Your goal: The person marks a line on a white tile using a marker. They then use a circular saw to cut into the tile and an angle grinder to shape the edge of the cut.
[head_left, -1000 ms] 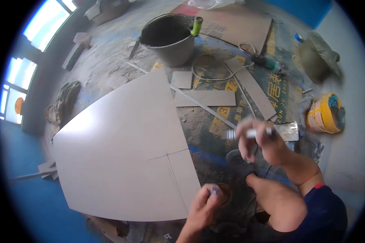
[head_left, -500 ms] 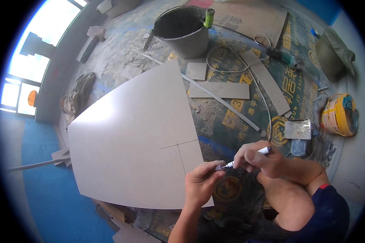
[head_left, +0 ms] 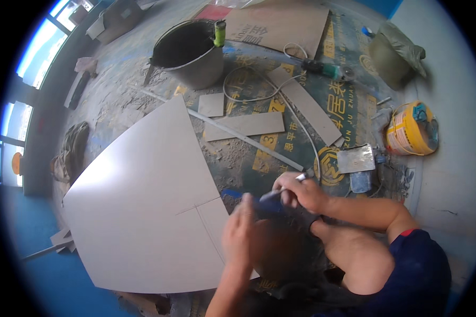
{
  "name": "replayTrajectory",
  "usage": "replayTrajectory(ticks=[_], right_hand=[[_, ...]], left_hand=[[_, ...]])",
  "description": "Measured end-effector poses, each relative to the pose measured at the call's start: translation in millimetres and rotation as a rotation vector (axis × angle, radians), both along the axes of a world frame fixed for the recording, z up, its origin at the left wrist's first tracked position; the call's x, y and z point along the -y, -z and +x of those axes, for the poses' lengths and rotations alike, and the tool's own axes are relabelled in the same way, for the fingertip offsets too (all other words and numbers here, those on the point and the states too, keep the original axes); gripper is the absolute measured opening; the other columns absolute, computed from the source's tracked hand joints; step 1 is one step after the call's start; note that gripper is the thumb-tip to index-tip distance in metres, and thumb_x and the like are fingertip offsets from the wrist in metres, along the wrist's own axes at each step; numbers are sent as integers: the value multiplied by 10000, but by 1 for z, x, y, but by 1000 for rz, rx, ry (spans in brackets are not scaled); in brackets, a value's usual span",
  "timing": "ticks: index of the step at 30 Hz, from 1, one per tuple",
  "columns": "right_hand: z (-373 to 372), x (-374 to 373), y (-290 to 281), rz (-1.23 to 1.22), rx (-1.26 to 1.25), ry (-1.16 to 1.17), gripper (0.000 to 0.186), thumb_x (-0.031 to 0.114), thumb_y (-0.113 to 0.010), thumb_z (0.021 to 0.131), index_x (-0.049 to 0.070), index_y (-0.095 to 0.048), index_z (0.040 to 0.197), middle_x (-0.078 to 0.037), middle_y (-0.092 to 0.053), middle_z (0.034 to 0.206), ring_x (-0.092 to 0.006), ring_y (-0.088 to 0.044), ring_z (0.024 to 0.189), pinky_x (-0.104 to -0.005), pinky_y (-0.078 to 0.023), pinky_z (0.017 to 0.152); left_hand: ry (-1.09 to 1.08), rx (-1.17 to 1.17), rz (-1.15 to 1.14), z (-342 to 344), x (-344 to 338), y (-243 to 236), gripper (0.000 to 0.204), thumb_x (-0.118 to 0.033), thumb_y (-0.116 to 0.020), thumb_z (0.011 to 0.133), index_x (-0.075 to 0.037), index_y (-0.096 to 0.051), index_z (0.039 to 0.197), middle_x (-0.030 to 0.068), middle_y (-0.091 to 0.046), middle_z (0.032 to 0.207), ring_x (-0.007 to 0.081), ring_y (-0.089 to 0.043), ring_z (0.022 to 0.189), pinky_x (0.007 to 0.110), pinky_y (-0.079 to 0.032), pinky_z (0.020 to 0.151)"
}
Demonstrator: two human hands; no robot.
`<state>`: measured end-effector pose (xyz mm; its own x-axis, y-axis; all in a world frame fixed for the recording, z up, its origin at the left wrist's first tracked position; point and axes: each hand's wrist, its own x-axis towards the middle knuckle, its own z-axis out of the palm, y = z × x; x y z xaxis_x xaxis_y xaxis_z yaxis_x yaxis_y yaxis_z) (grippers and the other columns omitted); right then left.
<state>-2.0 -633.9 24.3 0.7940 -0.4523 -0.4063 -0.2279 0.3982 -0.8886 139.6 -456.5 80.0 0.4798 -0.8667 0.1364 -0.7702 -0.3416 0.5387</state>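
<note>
Marker pen (head_left: pixel 271 195): just below and right of frame centre, clamped in the right hand's (head_left: pixel 303 193) fingers
Left hand (head_left: pixel 239 231): blurred at the pale tile's (head_left: pixel 137 222) right edge, grip impossible to tell
Tile: line-marked, lower left of frame

Large panel (head_left: pixel 137 211) front left; pencil-thin lines (head_left: pixel 197 206) on it near its right edge. Left hand (head_left: pixel 239 232) at that edge; right hand (head_left: pixel 301 193) farther right, marker (head_left: pixel 274 195) in its grip. Beyond the panel's far corner: bucket (head_left: pixel 201 71), tool handle (head_left: pixel 219 33) at its right rim. Right of that corner, square offcut (head_left: pixel 211 105), then long offcut (head_left: pixel 264 124) with slim bar (head_left: pixel 248 140) lying across it. Second strip (head_left: pixel 309 108) to the right; grinder (head_left: pixel 328 70) beyond, cardboard (head_left: pixel 288 26) behind. Far right: pail (head_left: pixel 407 132), flat plate (head_left: pixel 356 159) nearer, left of it.
</note>
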Motion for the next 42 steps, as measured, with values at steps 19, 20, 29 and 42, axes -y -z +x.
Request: replayTrajectory(ticks=[19,20,29,42], right_hand=[[-224,168,143,-1316,-1364,100,458,308,-602,968,-17,-611,1290,-283,-628,1255,-444,-576,1197,-498,-460,1015],[-257,182,165,-1210,-1532,-126,492,364,-551,999,-27,-614,1290,-291,-652,1214,-453,-601,1167,-509,-465,1005],[-438,240,258,223,-500,1029,444,376,-586,950,243,-551,1372,-63,-642,1268,-278,-651,1106,-503,-555,930],[-302,144,145,462,-291,1091,180,260,-612,946,84,-641,970,-68,-637,832,-203,-629,730,-358,-550,706]], left_hand=[[-748,404,332,219,-288,65,535,-353,-442,1081,-5,-467,1486,202,-414,1569,381,-361,1456,467,-283,1196],[-732,416,328,221,-289,62,521,-331,-451,1076,-4,-473,1482,207,-419,1565,385,-364,1453,467,-285,1196],[-545,298,316,230,-279,64,548,-315,-399,1060,11,-428,1500,247,-358,1587,422,-314,1478,493,-246,1214],[-388,268,442,268,-321,62,793,-546,-384,1028,6,-251,1581,268,-208,1646,442,-180,1531,565,-117,1234]])
